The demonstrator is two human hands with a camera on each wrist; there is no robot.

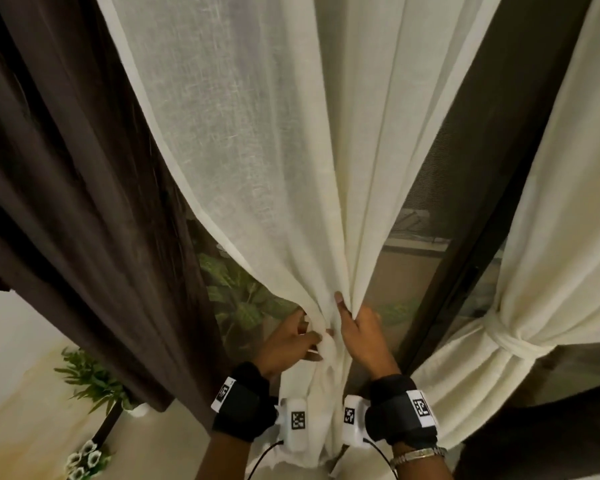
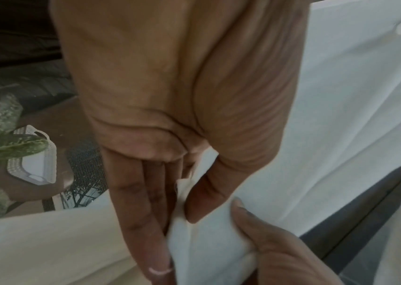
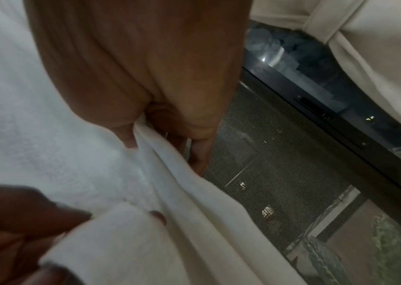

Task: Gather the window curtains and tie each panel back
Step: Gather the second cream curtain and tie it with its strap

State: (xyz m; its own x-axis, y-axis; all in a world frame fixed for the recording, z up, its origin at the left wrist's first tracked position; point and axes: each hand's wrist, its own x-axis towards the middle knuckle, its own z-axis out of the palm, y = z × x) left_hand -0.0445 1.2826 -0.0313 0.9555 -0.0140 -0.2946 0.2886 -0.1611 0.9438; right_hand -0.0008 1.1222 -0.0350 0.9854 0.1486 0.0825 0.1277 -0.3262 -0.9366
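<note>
Curtain (image 1: 274,168): sheer cream folds, seemingly linen.

Your cream sheer curtain panel (image 1: 274,168) hangs bunched into a narrow waist; the right-hand panel (image 1: 551,237) is cinched by its tie-back (image 1: 510,341).

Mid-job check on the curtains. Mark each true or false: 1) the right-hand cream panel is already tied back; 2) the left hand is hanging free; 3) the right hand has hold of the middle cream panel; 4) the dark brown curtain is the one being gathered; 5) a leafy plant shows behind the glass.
1. True: the right cream panel is cinched by a cream tie.
2. False: the left hand pinches a cream strip.
3. True: the right hand grips the middle cream panel.
4. False: the dark brown curtain hangs untouched.
5. True: a leafy plant is there.
</note>
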